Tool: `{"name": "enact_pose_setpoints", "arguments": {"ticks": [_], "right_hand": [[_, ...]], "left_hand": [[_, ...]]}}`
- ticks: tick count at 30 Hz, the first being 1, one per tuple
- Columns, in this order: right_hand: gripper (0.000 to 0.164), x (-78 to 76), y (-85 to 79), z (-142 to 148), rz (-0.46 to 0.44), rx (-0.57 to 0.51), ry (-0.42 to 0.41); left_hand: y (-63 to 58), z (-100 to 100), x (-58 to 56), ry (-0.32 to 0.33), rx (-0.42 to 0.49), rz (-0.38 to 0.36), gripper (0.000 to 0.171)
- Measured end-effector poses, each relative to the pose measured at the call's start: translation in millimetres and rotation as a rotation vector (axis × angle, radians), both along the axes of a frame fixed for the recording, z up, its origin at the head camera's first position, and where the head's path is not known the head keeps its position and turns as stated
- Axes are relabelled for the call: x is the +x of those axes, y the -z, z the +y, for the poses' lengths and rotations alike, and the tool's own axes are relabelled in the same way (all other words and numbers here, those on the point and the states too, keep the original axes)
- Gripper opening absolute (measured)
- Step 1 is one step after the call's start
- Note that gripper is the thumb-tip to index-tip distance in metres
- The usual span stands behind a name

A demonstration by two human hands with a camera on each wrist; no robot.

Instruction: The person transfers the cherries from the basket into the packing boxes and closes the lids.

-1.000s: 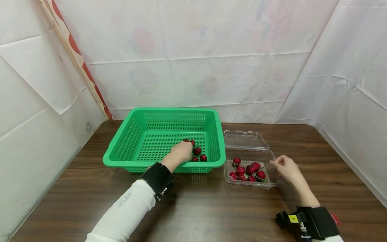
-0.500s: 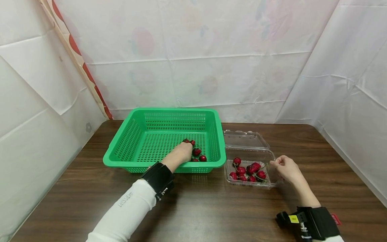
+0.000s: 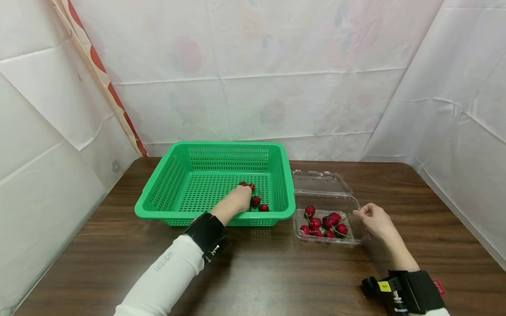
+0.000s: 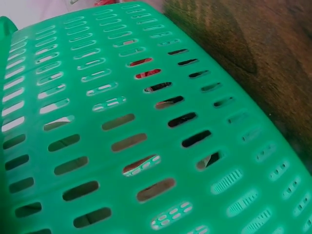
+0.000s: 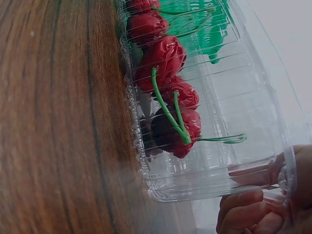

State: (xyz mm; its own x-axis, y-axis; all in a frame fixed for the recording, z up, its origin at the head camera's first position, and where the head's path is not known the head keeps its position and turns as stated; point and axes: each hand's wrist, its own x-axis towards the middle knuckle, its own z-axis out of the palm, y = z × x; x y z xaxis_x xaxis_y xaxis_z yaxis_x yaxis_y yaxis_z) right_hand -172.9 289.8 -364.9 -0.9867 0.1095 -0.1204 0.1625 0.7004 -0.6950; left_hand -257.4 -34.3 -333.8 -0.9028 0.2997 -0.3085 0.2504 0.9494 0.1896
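Observation:
My left hand (image 3: pixel 236 200) reaches down inside the green basket (image 3: pixel 166 213), at its front right. Several cherries (image 3: pixel 255 201) lie right beside its knuckles, while its fingertips are hidden; I cannot tell whether they hold a cherry. In the left wrist view the slotted basket wall (image 4: pixel 112 146) covers most of that hand, with bits of red and skin showing through. My right hand (image 3: pixel 373 219) pinches the right rim of a clear plastic clamshell box (image 5: pixel 219 187) between thumb and fingers. Red cherries with green stems (image 5: pixel 163 63) lie in the box.
The clamshell's lid (image 3: pixel 321 182) lies open toward the back, close to the basket's right side. Both stand on a dark wooden table (image 3: pixel 269 276). White sheets (image 3: pixel 245 87) hang behind and on both sides.
Cherries beside my left hand have shifted slightly left toward it, and one at the front has gone out of sight behind it. My right hand and the clamshell have stayed still.

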Motion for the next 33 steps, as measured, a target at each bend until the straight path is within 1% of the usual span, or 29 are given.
{"name": "enact_pose_setpoints", "arguments": {"ticks": [9, 13, 15, 18, 23, 27, 33], "right_hand": [[0.028, 0.0, 0.1, -1, 0.003, 0.001, 0.004], [0.029, 0.2, 0.2, -1, -0.001, -0.006, 0.005], [0.029, 0.3, 0.2, -1, -0.003, -0.009, 0.006], [0.029, 0.3, 0.1, -1, -0.006, -0.01, 0.008], [0.028, -0.1, 0.1, -1, -0.01, -0.011, 0.008], [0.029, -0.7, 0.3, 0, -0.007, -0.007, 0.008], [0.029, -1.2, 0.8, 1, -0.003, 0.003, 0.003]], "left_hand": [[-3.6, -4, 1.4, 0.06, 0.039, 0.051, 0.02], [-7.3, -6, 2.9, 0.058, 0.071, 0.055, 0.032], [-8.8, -7, 3.7, 0.056, 0.093, 0.051, 0.035], [-11.1, -8, 4.9, 0.054, 0.122, 0.04, 0.031], [-14.7, -10, 7.1, 0.03, 0.175, 0.052, 0.008], [-18.2, -11, 9.0, 0.03, 0.222, 0.07, 0.003], [-21.3, -13, 12.5, 0.019, 0.286, 0.096, 0.004]]}}
